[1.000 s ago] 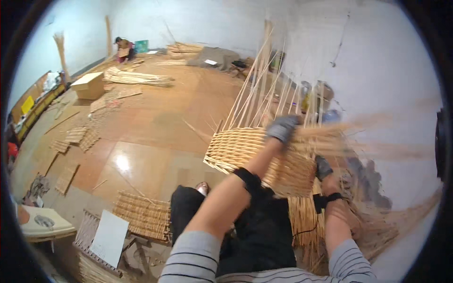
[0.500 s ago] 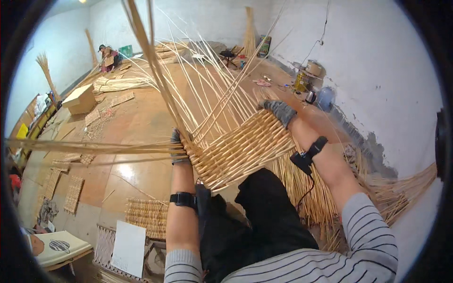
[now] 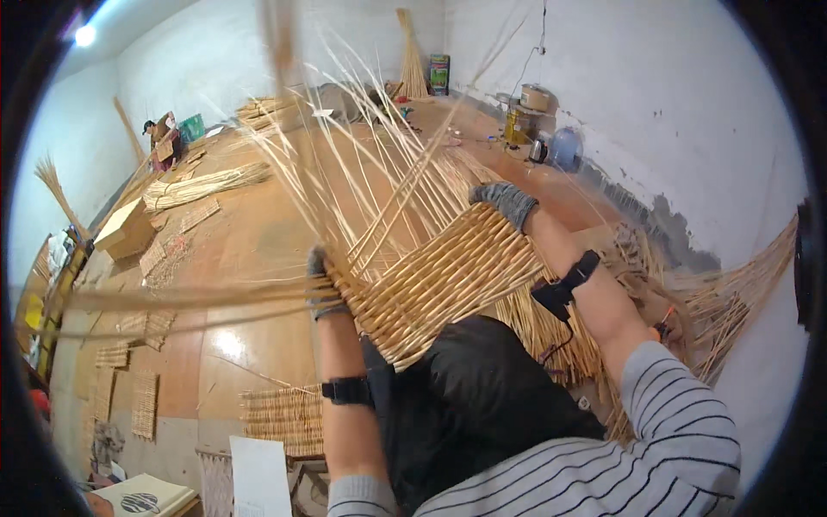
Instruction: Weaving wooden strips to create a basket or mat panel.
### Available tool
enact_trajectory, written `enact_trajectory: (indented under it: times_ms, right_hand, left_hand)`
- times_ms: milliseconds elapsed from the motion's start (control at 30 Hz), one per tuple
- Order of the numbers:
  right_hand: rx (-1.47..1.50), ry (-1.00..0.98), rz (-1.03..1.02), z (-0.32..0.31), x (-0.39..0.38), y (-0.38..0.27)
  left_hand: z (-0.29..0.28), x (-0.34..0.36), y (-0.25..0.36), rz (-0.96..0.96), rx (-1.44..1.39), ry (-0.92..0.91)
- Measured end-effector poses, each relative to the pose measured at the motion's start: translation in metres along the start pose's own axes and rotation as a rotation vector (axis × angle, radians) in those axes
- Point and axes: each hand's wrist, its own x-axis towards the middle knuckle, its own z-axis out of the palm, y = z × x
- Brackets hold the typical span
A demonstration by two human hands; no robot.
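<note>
A woven wicker panel (image 3: 448,280) is held up tilted over my lap. My right hand (image 3: 506,203), in a grey glove, grips its far right corner, fingers curled over the edge. At the panel's left edge my left hand (image 3: 322,289), also gloved in grey, is closed around it; the panel and rods partly hide its fingers. Long loose willow rods (image 3: 405,185) fan out from the far edge. Other rods (image 3: 198,298) stick out to the left past my left hand, blurred. Both wrists wear black straps.
Finished woven panels (image 3: 145,405) lie on the floor at left, near a cardboard box (image 3: 126,228). Another panel (image 3: 284,420) and a white sheet (image 3: 258,474) are near my left forearm. Rod bundles (image 3: 715,319) lie at right. A person (image 3: 162,145) works far left.
My view has shifted, so the room's things sit lower left or further left. Both hands keep hold of the panel, and the rods at left have swung slightly. My legs have moved closer together.
</note>
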Motion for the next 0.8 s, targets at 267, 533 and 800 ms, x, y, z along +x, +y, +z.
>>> enact_trajectory:
  times_ms: [267, 533, 800]
  right_hand:
    - [-0.385, 0.198, -0.253, 0.012, -0.012, -0.048]
    - [-0.119, 0.291, -0.282, -0.034, -0.087, -0.139]
    - [0.197, 0.297, 0.206, 0.016, -0.139, -0.04]
  left_hand:
    - [-0.016, -0.05, 0.039, 0.216, 0.058, 0.329]
    - [0.097, -0.053, 0.118, 0.332, 0.067, 0.034]
    - [0.082, -0.098, 0.052, 0.053, 0.21, 0.333]
